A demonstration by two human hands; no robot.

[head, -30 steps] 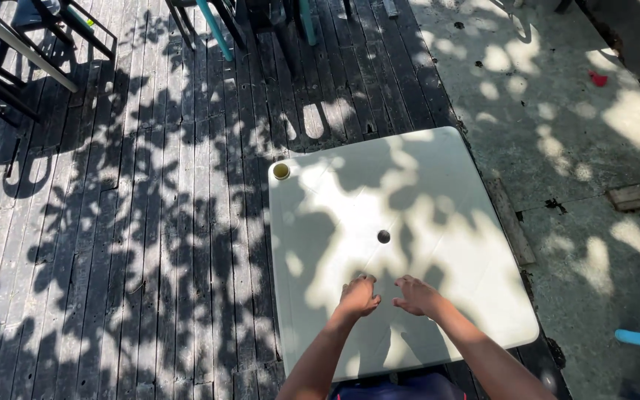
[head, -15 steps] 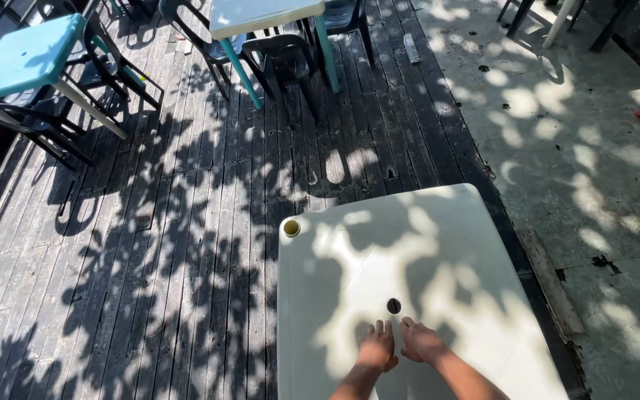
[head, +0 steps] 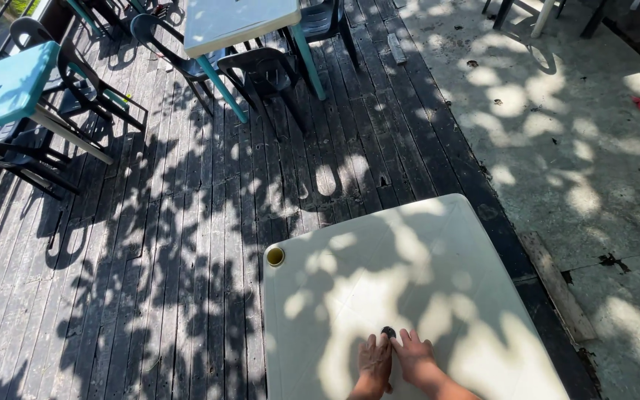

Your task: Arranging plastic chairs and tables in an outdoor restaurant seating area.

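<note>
Pale plastic table (head: 438, 252), rounded corners, left hand (head: 374, 359) and right hand (head: 414, 357) flat, ungripped, beside small dark hole (head: 388, 332), slatted wooden deck (head: 187, 244) around.

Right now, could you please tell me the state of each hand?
Left hand: open, flat on the white table, holding nothing.
Right hand: open, flat, holding nothing.

Upper left of the frame: a teal table (head: 1, 89) and dark chairs (head: 264, 74) on wooden decking (head: 150, 244). Concrete paving (head: 579, 148) fills the right.
</note>
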